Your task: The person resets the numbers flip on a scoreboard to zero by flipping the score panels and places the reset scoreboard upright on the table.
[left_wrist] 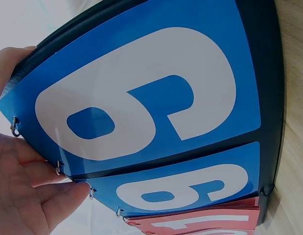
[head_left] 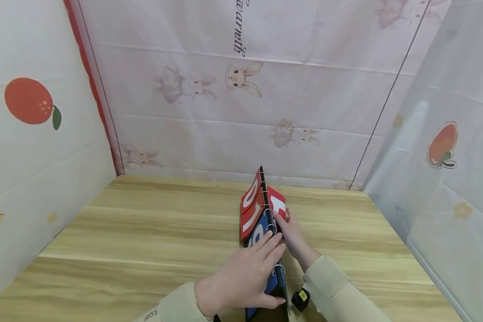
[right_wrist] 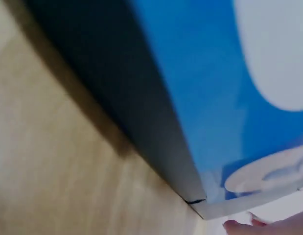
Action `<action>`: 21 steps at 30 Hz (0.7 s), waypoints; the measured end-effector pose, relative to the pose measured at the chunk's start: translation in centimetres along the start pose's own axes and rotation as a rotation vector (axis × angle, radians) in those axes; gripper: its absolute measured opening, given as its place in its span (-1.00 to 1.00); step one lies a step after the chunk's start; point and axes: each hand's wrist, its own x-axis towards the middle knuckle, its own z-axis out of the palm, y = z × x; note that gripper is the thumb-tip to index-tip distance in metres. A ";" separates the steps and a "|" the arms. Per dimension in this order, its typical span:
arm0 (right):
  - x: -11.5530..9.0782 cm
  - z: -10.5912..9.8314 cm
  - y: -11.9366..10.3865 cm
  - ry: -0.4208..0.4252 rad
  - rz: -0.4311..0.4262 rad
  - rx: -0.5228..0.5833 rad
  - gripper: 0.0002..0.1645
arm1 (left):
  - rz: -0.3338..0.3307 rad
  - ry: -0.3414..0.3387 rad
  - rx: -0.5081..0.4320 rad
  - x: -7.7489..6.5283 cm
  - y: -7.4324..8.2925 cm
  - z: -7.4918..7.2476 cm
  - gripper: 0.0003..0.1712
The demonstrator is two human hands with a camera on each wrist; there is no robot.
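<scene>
Flip scoreboard point(head_left: 252, 212) stands tented on tabletop point(head_left: 145, 232), right of centre, its ridge point(head_left: 264, 192) running toward near edge beneath left hand's point(head_left: 243, 275) straight fingers, right hand point(head_left: 294, 236) farther along at red card point(head_left: 277, 201), pinching or not cannot tell.

Wood-grain table point(head_left: 153, 228) in pale yellow-brown, streaks running from side to side, a black flip scoreboard point(head_left: 260, 222) standing on it like a tent, red and blue number cards point(head_left: 251, 217) on its sides, lengthwise from near to far.
</scene>
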 end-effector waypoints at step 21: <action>-0.1 0.6 -5.6 0.036 -0.373 -0.045 -0.07 | 0.008 0.043 -0.002 -0.1 -0.1 0.3 -0.01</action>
